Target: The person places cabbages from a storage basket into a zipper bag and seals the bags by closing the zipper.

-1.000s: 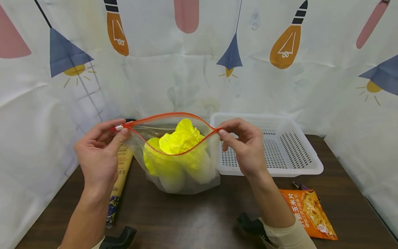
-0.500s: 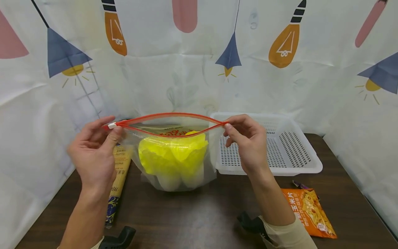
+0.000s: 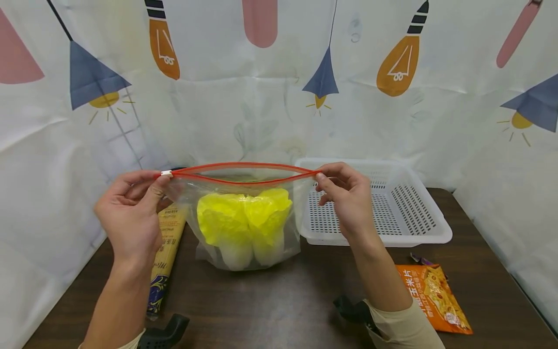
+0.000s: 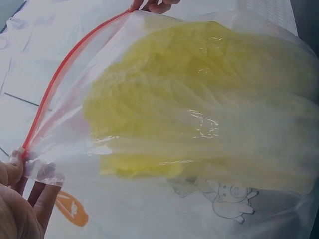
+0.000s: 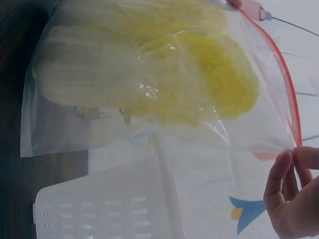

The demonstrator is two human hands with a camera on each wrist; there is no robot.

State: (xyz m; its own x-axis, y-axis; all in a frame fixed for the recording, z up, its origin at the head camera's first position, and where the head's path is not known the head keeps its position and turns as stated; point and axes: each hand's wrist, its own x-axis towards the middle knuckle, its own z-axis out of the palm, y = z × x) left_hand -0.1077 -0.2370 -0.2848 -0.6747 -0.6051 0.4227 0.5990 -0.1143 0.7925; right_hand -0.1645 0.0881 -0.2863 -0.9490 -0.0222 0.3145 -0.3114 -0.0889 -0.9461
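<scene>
A clear zip bag point(image 3: 244, 183) with a red zip along its mouth is held up at both top corners. Inside it are two small napa cabbages point(image 3: 235, 228), yellow leaves up and white stems down. My left hand point(image 3: 132, 208) pinches the bag's left corner beside the white slider point(image 3: 166, 173). With thumb and fingertips, my right hand point(image 3: 348, 198) pinches the opposite corner, also seen in the right wrist view. Between the corners the zip strips part in a narrow gap. Through the plastic, the left wrist view shows the cabbage leaves point(image 4: 164, 99) close up.
Behind my right hand stands a white perforated basket point(image 3: 410, 237). An orange snack packet point(image 3: 436, 300) lies at the right, with a small purple wrapper point(image 3: 420, 260) by it. A long tan packet point(image 3: 167, 242) lies behind my left forearm. A printed curtain hangs at the back.
The bag's mouth has narrowed from a wide loop to a slim gap. Both hands have moved slightly apart, stretching the zip straighter, and the cabbages now stand behind the bag's front sheet.
</scene>
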